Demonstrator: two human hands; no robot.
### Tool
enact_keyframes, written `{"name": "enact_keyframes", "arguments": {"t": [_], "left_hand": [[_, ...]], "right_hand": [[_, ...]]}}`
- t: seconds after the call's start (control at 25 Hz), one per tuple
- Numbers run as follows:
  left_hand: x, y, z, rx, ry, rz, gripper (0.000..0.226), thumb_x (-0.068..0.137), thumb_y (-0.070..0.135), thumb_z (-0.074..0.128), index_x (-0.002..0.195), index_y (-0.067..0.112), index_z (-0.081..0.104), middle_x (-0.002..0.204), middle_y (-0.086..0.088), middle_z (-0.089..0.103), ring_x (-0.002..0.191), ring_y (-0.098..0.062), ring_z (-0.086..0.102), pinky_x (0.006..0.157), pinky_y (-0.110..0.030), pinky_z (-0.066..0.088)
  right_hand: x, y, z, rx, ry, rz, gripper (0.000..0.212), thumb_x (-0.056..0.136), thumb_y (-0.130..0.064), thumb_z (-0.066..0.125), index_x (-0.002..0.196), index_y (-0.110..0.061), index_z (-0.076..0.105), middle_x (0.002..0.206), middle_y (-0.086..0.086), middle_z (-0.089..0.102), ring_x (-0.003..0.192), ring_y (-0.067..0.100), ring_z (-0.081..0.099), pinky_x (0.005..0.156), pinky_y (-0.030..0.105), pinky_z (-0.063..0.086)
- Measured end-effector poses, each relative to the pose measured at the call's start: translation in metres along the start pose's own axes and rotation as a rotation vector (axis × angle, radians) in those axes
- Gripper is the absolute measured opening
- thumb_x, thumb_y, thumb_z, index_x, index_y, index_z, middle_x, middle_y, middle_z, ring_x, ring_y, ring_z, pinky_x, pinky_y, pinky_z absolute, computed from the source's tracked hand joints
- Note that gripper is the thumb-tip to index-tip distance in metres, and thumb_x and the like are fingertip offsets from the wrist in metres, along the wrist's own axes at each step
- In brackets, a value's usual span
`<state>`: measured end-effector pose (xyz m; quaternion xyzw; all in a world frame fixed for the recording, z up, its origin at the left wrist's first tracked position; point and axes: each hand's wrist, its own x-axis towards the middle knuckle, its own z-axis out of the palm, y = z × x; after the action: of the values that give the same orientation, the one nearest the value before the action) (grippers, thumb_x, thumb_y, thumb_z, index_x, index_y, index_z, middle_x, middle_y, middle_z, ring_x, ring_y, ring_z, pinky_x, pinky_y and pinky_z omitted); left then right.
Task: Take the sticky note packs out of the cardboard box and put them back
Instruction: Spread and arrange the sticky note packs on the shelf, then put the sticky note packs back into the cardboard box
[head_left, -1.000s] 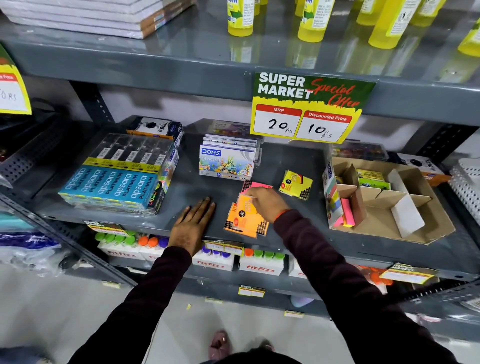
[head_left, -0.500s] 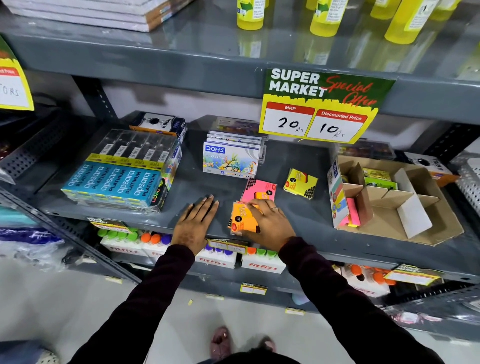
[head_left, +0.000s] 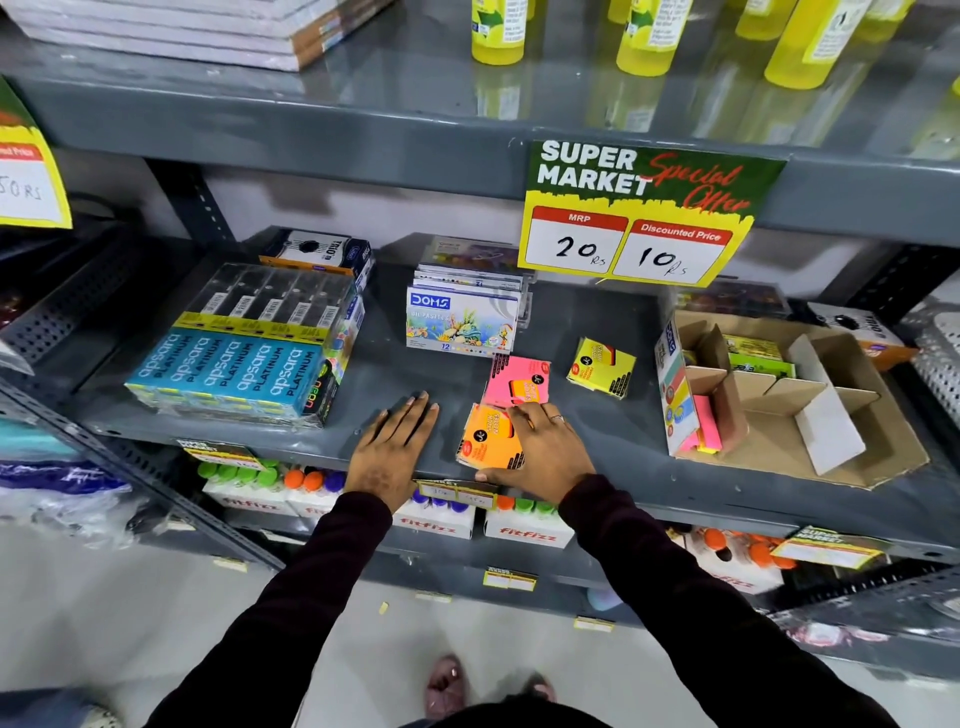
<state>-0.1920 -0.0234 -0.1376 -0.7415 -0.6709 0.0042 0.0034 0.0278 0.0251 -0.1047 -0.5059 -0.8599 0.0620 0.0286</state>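
An orange sticky note pack (head_left: 485, 435) lies near the front edge of the grey shelf (head_left: 613, 415), with my right hand (head_left: 540, 449) resting on it, fingers across its right side. Just behind it lies a pink pack (head_left: 517, 379), and a yellow pack (head_left: 601, 368) sits further right. My left hand (head_left: 392, 447) lies flat and empty on the shelf, left of the orange pack. The cardboard box (head_left: 852, 452) with dividers stands at the right, holding a pink pack (head_left: 707, 430) upright in front and green and yellow packs (head_left: 761, 361) at the back.
Blue Apsara pencil boxes (head_left: 234, 371) fill the shelf's left side. A stack of DOMS pastel boxes (head_left: 462, 319) stands behind my hands. A price sign (head_left: 644, 213) hangs from the upper shelf with yellow bottles (head_left: 641, 34). Fitfizz bottle packs (head_left: 530, 527) sit on the shelf below.
My right hand drew the orange pack off the pink one toward the shelf's front edge and now presses it down. The pink pack lies uncovered. My left hand stayed put.
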Motion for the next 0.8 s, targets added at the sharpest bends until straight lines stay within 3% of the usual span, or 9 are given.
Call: {"name": "enact_keyframes", "arguments": {"t": [0.2,0.36,0.48,0.56,0.64,0.8], "left_hand": [[-0.001,0.001,0.0,-0.02,0.034,0.002,0.099,0.071,-0.007,0.055,0.147,0.018,-0.004,0.161,-0.004,0.001,0.147,-0.02,0.006,0.12,-0.039,0.011],[-0.002,0.001,0.001,-0.022,0.049,0.004,0.098,0.071,-0.012,0.051,0.147,0.018,-0.004,0.161,-0.003,0.001,0.147,-0.019,0.005,0.12,-0.037,0.009],[-0.001,0.001,0.002,-0.02,0.1,0.008,0.09,0.075,-0.013,0.05,0.148,0.018,0.006,0.16,-0.005,0.012,0.145,-0.021,0.017,0.119,-0.039,0.016],[-0.001,0.0,0.003,-0.032,0.138,0.008,0.085,0.076,-0.01,0.054,0.147,0.016,0.017,0.157,-0.007,0.022,0.141,-0.023,0.031,0.116,-0.042,0.024],[-0.001,-0.001,0.004,-0.038,0.147,0.013,0.083,0.074,-0.009,0.058,0.146,0.015,0.022,0.156,-0.009,0.025,0.139,-0.025,0.035,0.114,-0.044,0.028],[-0.002,-0.001,0.003,-0.043,0.056,0.003,0.101,0.061,-0.001,0.074,0.146,0.014,0.02,0.156,-0.009,0.024,0.142,-0.026,0.029,0.115,-0.044,0.025]], "right_hand": [[0.001,0.011,-0.007,0.037,-0.121,-0.002,0.103,0.067,-0.074,0.062,0.144,-0.011,0.034,0.146,0.007,0.041,0.134,0.027,0.038,0.114,0.042,0.032],[-0.001,0.001,-0.021,0.012,-0.109,0.05,0.099,0.061,-0.068,0.07,0.138,-0.012,0.041,0.136,0.009,0.048,0.127,0.028,0.043,0.11,0.042,0.035],[-0.017,0.0,-0.041,0.057,0.032,0.129,0.094,0.056,-0.067,0.071,0.13,-0.014,0.049,0.124,0.009,0.053,0.12,0.029,0.045,0.106,0.041,0.038],[-0.032,0.016,-0.064,0.072,0.261,0.202,0.088,0.051,-0.066,0.071,0.118,-0.011,0.058,0.114,0.012,0.061,0.113,0.031,0.051,0.1,0.042,0.041],[-0.05,0.046,-0.085,0.097,0.495,0.365,0.082,0.05,-0.064,0.074,0.106,-0.005,0.065,0.105,0.019,0.068,0.108,0.036,0.056,0.095,0.045,0.043],[-0.095,0.123,-0.103,0.136,0.552,0.868,0.091,0.059,-0.057,0.081,0.112,0.013,0.057,0.11,0.035,0.06,0.111,0.044,0.053,0.095,0.048,0.043]]}}
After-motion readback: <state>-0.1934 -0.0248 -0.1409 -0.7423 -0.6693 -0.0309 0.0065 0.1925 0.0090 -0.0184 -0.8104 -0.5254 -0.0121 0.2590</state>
